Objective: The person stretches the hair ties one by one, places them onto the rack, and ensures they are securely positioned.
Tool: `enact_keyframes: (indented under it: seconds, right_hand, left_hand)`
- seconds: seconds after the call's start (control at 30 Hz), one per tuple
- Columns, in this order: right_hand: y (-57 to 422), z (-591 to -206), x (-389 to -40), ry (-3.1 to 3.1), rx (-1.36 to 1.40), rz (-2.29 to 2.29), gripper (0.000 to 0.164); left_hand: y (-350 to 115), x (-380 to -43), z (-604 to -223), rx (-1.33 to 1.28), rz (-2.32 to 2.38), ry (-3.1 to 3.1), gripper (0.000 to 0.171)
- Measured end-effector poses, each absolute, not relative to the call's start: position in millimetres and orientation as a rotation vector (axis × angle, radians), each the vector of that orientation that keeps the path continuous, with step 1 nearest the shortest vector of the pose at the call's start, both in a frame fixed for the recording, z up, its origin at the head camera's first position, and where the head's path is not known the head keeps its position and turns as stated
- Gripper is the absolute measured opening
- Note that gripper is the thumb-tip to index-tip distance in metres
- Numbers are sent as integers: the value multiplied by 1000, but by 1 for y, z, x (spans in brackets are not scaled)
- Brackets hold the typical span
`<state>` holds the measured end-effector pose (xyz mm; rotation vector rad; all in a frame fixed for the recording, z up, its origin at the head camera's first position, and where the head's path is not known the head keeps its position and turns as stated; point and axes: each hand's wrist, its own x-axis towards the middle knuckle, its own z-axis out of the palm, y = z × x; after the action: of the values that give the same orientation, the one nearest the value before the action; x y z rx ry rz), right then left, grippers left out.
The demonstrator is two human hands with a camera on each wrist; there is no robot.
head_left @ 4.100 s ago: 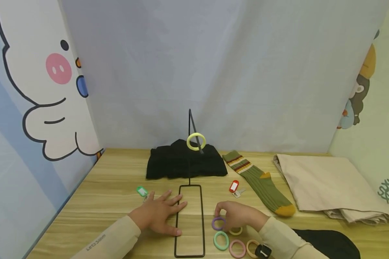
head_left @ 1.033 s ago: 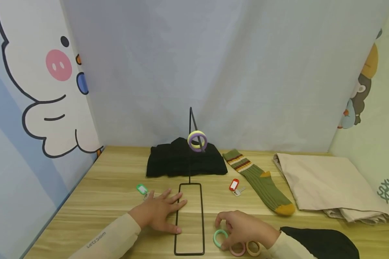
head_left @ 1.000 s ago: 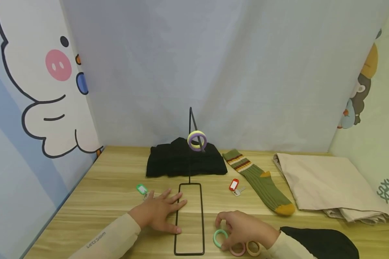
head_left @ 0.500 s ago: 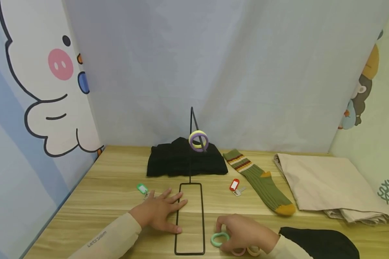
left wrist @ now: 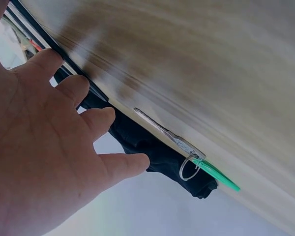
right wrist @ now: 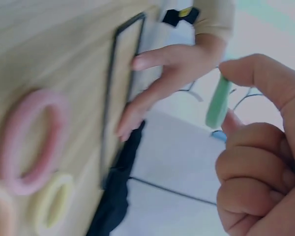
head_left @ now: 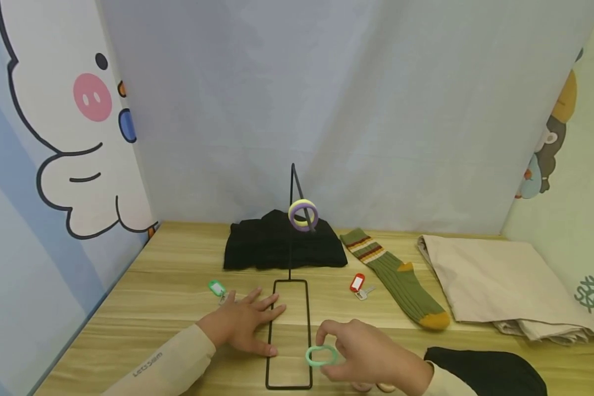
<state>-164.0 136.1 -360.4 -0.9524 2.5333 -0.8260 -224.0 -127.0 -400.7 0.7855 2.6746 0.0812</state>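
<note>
My right hand [head_left: 373, 352] pinches a mint green ring [head_left: 319, 364] between thumb and index finger, raised off the table beside the stand's base. In the right wrist view the green ring [right wrist: 217, 105] appears edge-on, and the other fingers are curled into the palm. My left hand [head_left: 245, 325], fingers spread, rests across the left bar of the black wire stand's rectangular base [head_left: 289, 388]. From the stand's sloping arm hang a yellow ring [head_left: 301, 202] and a purple ring [head_left: 297, 226]. A pink ring [right wrist: 10, 152] and a smaller pale yellow ring [right wrist: 42, 211] lie on the table.
Behind the stand is a folded black cloth [head_left: 262, 247]. A green key tag [head_left: 216, 287], a red key tag with a key [head_left: 357, 282], a striped sock [head_left: 401, 283], a beige cloth [head_left: 500, 280] and a black item [head_left: 490, 368] lie around.
The purple ring has gone from the table onto the stand's arm. The right hand has lifted the green ring and moved it left toward the base. The left hand stays in place.
</note>
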Motion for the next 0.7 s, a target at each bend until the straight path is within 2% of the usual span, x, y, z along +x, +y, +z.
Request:
enact_keyframes:
  seconds: [0.13,0.33,0.53,0.7]
  right_hand:
    - [131,-346,-154,2617,-1098,-892,22]
    - [123,-326,-144,2852,-1481,-1053,29]
    - [112,-309,-143,3035,-1807,-1321,21]
    - [103,-292,-148,3057,-2090,-1630,28]
  left_hand:
    - [-127,-225,-401,783,71,2674,87]
    - [-129,-227,-402,800,69,2673,86]
    - [-130,-227,-403,808,87,2667,86]
    - [-129,-226,-403,810,84,2676,86]
